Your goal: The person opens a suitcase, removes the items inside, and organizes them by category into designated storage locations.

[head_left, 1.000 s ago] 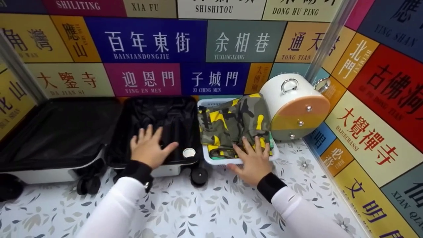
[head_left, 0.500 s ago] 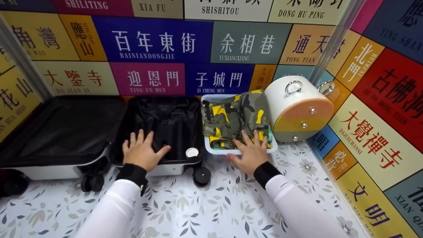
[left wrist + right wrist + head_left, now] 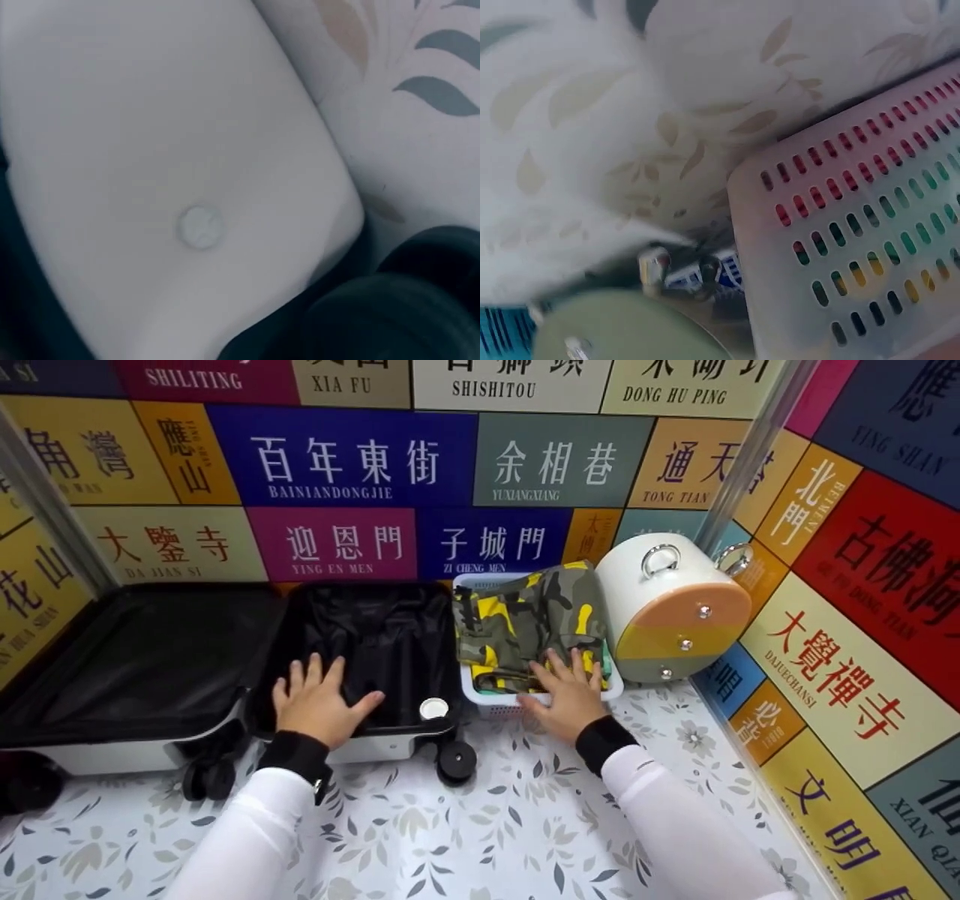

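In the head view my left hand (image 3: 319,706) has its fingers spread over the front of the open black-lined suitcase half (image 3: 390,637); contact cannot be told. My right hand (image 3: 571,697), fingers also spread, lies over the front rim of a white plastic basket (image 3: 487,701). Its fingertips reach onto folded camouflage clothing (image 3: 525,622) in grey, black and yellow. The left wrist view shows the suitcase's white shell (image 3: 172,135), with no hand visible. Through the slots of the basket (image 3: 840,262), red, green and yellow contents show in the right wrist view.
The other suitcase half (image 3: 142,652) lies at the left, with black wheels (image 3: 208,778) facing me. Right of the basket stands a white drum-shaped case (image 3: 667,607) with metal rings. Sign-printed walls (image 3: 337,457) enclose the back and sides. Beneath is a leaf-patterned surface (image 3: 465,825).
The basket and clothing have shifted back towards the wall, with my right hand following at the rim. My left hand has moved slightly left over the suitcase.
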`<move>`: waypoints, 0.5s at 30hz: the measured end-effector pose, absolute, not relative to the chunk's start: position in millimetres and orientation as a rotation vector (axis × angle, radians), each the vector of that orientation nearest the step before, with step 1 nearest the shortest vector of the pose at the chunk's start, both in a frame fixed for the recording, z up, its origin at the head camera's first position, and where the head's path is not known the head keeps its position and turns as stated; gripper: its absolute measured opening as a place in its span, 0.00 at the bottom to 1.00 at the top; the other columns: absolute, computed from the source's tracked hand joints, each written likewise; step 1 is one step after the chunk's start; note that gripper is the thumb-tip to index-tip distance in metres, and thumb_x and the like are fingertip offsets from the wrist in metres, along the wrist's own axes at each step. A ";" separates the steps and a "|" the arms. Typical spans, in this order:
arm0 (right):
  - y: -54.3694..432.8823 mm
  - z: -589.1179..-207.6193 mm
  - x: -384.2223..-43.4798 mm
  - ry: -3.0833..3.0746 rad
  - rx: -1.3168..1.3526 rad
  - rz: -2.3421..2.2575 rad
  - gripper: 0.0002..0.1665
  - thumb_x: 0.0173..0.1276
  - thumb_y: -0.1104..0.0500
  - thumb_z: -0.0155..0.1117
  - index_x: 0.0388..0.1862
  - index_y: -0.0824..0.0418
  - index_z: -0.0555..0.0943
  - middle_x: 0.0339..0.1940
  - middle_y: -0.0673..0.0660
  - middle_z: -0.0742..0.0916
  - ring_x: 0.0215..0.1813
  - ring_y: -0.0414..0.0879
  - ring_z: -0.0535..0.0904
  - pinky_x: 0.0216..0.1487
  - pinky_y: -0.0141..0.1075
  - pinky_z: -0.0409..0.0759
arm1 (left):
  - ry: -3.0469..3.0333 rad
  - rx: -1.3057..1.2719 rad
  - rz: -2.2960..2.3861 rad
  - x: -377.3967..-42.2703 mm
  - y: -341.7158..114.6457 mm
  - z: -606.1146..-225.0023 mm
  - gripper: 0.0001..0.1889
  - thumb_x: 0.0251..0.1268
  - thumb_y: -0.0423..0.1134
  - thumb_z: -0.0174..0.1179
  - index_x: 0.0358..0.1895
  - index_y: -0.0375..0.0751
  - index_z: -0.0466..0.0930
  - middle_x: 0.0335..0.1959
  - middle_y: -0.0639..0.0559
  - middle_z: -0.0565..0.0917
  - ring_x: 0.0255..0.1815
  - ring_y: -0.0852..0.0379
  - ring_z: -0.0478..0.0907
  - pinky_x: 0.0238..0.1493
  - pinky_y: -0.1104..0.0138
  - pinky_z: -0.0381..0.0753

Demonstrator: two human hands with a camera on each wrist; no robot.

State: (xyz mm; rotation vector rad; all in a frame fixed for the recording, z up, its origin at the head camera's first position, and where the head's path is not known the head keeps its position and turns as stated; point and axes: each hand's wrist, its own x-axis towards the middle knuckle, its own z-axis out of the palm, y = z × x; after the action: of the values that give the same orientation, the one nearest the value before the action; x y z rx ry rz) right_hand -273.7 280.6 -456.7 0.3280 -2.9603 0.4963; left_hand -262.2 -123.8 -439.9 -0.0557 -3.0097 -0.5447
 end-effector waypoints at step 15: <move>395.3 -387.4 -297.0 -2.354 -0.345 0.886 0.30 0.79 0.56 0.64 0.75 0.67 0.74 0.81 0.70 0.71 0.77 0.70 0.71 0.81 0.58 0.68 | -2.987 -0.036 -0.563 -259.6 -133.5 -427.8 0.59 0.65 0.84 0.45 0.87 0.42 0.53 0.88 0.30 0.46 0.87 0.24 0.38 0.82 0.28 0.38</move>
State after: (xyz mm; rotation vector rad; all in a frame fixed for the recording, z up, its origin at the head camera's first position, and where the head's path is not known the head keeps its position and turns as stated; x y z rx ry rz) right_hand -297.0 395.3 -387.4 -0.3448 -2.3541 0.8856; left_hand -259.6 -133.5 -427.8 -0.0360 -2.9874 -0.5632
